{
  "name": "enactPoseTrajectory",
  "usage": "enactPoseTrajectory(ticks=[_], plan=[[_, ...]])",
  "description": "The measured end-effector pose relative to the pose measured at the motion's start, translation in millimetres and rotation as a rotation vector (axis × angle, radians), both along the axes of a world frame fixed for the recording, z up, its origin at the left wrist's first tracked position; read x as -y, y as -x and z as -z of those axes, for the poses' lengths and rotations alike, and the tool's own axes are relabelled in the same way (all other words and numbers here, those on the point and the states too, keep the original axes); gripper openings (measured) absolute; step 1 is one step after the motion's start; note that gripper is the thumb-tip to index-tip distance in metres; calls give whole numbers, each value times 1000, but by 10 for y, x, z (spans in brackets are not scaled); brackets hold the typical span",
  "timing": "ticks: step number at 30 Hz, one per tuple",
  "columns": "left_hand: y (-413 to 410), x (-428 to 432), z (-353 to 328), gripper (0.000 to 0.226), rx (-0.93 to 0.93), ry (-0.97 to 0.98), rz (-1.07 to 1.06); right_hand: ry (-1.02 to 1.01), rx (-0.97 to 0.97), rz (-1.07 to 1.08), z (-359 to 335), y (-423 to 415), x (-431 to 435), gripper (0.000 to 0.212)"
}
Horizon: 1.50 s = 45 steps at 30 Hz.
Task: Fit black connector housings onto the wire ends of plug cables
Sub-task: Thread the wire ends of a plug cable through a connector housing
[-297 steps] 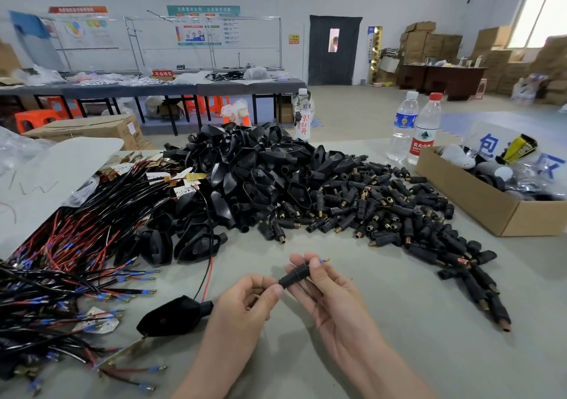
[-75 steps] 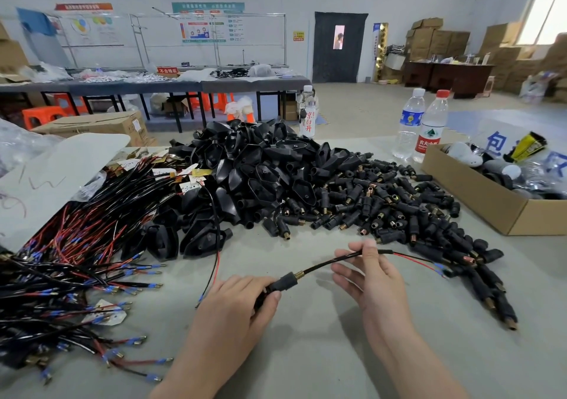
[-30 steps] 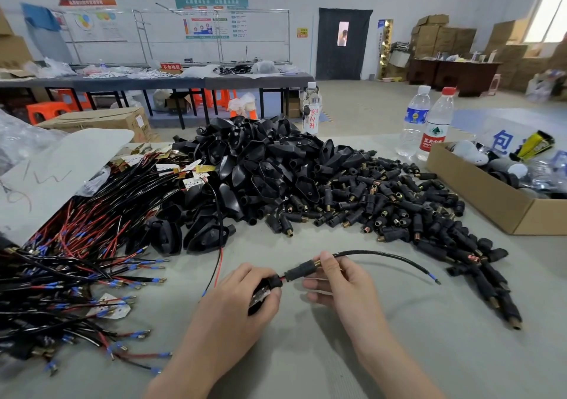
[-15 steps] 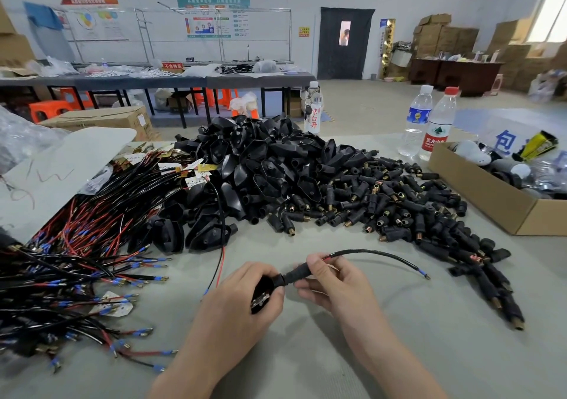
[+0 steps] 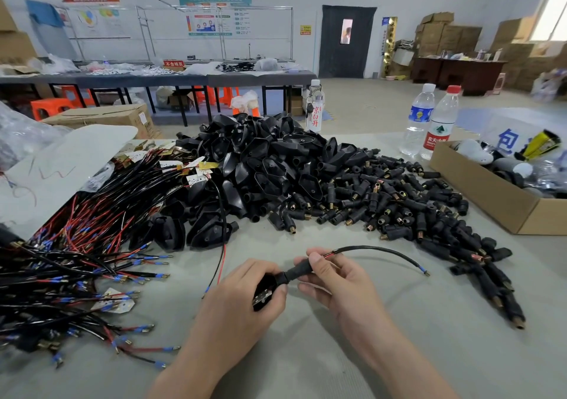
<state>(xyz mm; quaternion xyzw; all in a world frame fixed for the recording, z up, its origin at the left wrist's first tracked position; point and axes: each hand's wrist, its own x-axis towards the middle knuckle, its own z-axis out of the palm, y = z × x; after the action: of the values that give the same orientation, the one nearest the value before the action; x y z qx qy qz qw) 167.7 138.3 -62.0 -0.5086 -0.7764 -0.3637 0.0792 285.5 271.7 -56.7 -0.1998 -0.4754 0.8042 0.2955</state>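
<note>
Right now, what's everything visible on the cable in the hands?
The cable is thin, black-jacketed, with red core showing where it leaves a black tubular housing. The housing butts against the black plug body, which shows metal parts on its face. The left hand grips the plug body; the right hand pinches the housing. Beyond, the cable arcs rightward over the grey table to a free end with a blue sleeve and metal tip; contact with the table is unclear.
</note>
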Motion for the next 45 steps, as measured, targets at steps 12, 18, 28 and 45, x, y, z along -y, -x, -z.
enactPoseTrajectory(ticks=[12,18,28,45], plan=[[-39,-16,-32,14,11,-13,37,-77,73,1,7,11,19,33],[-77,-29,-29,14,39,-15,38,-143,119,-51,28,48,73,27],[-36,-26,9,21,-27,-11,-9,-155,178,-38,46,40,34,34],[-8,-67,57,15,-99,-17,-20,-131,191,81,15,40,49,24]])
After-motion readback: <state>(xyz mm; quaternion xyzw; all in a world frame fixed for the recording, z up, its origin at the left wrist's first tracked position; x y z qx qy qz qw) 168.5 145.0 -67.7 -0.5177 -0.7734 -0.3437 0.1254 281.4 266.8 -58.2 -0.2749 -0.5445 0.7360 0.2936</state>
